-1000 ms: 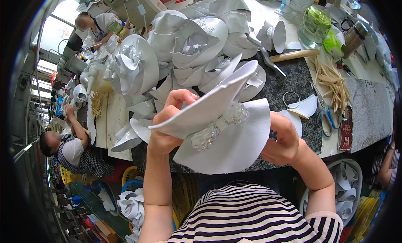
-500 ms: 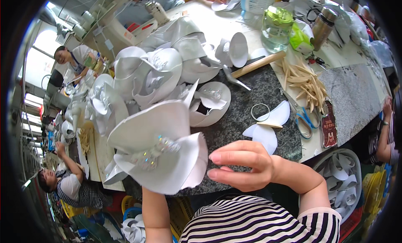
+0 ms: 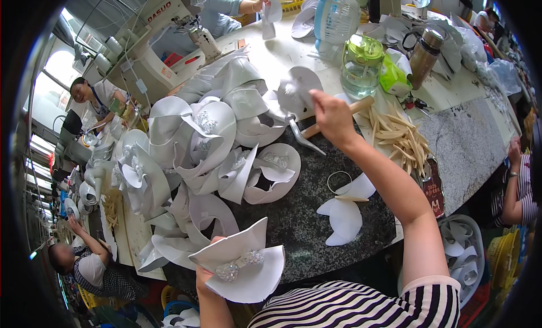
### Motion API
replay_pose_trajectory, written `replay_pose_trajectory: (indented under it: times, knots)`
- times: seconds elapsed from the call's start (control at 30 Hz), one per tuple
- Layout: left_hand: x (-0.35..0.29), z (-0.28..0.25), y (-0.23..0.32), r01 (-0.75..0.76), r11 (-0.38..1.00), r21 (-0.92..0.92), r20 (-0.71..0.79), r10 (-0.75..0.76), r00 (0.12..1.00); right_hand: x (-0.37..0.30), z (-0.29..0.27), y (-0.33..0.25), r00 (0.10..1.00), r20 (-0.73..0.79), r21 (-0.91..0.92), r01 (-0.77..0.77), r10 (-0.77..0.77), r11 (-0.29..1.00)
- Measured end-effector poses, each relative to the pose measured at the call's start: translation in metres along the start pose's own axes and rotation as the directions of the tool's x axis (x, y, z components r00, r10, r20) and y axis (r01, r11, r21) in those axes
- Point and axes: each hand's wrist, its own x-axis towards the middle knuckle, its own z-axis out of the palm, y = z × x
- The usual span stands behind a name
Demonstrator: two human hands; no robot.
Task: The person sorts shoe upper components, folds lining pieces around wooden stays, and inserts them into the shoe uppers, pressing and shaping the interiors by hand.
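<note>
At the front edge of the table, my left hand (image 3: 206,278) holds a white shoe upper (image 3: 254,269). Two clusters of clear sparkling beads sit on the upper, which hides most of the fingers. My right arm is stretched far across the table. My right hand (image 3: 336,118) is over the wooden handle of a hammer (image 3: 361,105), whose slim curved metal head shows to the left. The fingers are bent, with one fingertip beside a white rounded upper (image 3: 299,85). The back of the hand hides whether they grip the handle or that upper.
Several beaded white uppers (image 3: 217,122) form a pile on the left. Wooden strips (image 3: 395,137), a green-lidded jug (image 3: 361,62), a flask (image 3: 426,57) and a fan (image 3: 336,17) stand or lie farther right. White cutouts (image 3: 344,222) and a ring (image 3: 339,182) rest on the dark mat.
My right hand has left the held upper and reached up to the hammer. My left hand has brought the upper down toward me. The view has shifted; the hammer appears unmoved.
</note>
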Motion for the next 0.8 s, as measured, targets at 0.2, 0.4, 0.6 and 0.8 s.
replay_pose_trajectory:
  times: [0.2,0.4,0.6,0.8]
  knots:
    - [0.02,0.015,0.008,-0.06,0.974,-0.22,-0.09,0.041,0.995,0.017,-0.034,0.02,0.959,-0.076,0.812,-0.099,0.272,0.575]
    - [0.053,0.01,0.01,-0.173,0.965,-0.198,-0.228,0.126,0.965,0.001,-0.043,0.036,0.964,-0.003,0.901,-0.112,0.265,0.42]
    - [0.048,-0.001,-0.013,-0.111,0.994,-0.02,-0.196,0.105,0.975,0.001,-0.012,0.041,0.938,0.074,0.954,-0.166,0.338,0.251]
    - [0.048,0.014,-0.004,-0.069,0.989,0.132,-0.291,0.105,0.951,-0.01,-0.011,0.068,0.811,0.4,0.811,-0.53,0.427,0.247]
